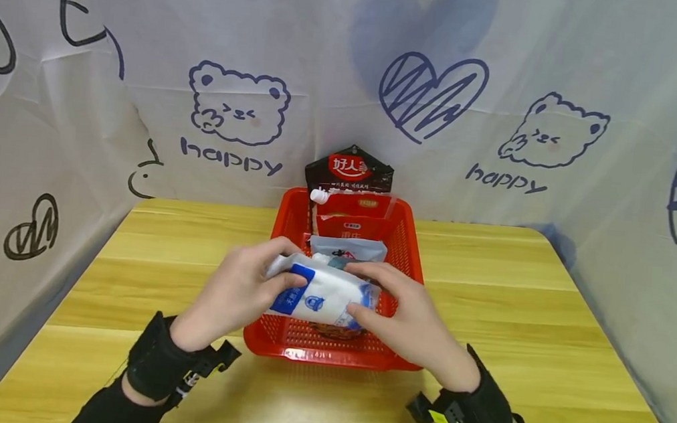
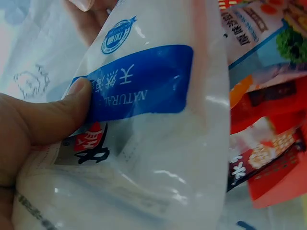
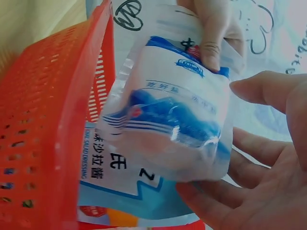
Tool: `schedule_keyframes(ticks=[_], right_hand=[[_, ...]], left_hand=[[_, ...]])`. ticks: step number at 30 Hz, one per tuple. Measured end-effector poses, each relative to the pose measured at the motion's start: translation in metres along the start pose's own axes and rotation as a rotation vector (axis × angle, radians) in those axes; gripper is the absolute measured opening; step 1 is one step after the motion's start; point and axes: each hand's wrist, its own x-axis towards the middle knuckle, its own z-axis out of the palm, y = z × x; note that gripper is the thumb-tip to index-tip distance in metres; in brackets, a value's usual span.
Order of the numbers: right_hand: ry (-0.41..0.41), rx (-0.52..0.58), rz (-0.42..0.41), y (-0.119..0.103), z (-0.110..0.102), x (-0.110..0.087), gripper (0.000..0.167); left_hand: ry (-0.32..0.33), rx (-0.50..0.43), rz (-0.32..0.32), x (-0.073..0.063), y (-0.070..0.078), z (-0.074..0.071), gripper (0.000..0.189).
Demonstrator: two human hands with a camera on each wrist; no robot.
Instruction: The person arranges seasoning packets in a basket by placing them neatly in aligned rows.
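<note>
My left hand (image 1: 241, 290) pinches the left end of a white-and-blue bag of salt (image 1: 327, 298), thumb on its printed front. In the left wrist view that thumb lies across the blue label of the salt bag (image 2: 144, 81). At the bag's other end, my right hand (image 1: 408, 312) has its fingers extended behind the bag. Its thumb tip is right at the bag's edge in the right wrist view, with the fingers of the right hand (image 3: 268, 163) spread loosely. The salt bag is held over a red plastic basket (image 1: 332, 357), hiding part of what lies inside.
Inside the basket stand a pale blue salad dressing pouch (image 1: 350, 246), a red pouch (image 1: 355, 226) with a white spout cap, and a tall black seasoning packet (image 1: 351, 169) at the back. A brown-patterned item (image 1: 336, 332) lies low in front. The wooden table (image 1: 516, 321) backs onto a drawn-on cloth (image 1: 341, 37).
</note>
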Motion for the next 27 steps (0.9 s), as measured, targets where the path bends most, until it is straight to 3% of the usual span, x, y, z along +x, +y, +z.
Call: schedule_keyframes(ticks=[6, 12, 18, 27], right_hand=[[-0.034, -0.101, -0.047, -0.007, 0.003, 0.007, 0.041], [-0.037, -0.131, -0.058, -0.003, 0.008, 0.008, 0.034], [0.015, -0.165, -0.081, 0.000, 0.011, 0.007, 0.032], [0.052, -0.117, -0.064, 0.005, 0.015, 0.004, 0.031]], left_hand=[[-0.001, 0.157, 0.136, 0.005, 0.011, 0.003, 0.023], [-0.005, 0.194, 0.181, 0.009, 0.011, 0.010, 0.022], [-0.013, 0.163, 0.143, 0.010, 0.008, 0.011, 0.023], [0.002, 0.148, 0.048, 0.008, 0.007, 0.001, 0.055]])
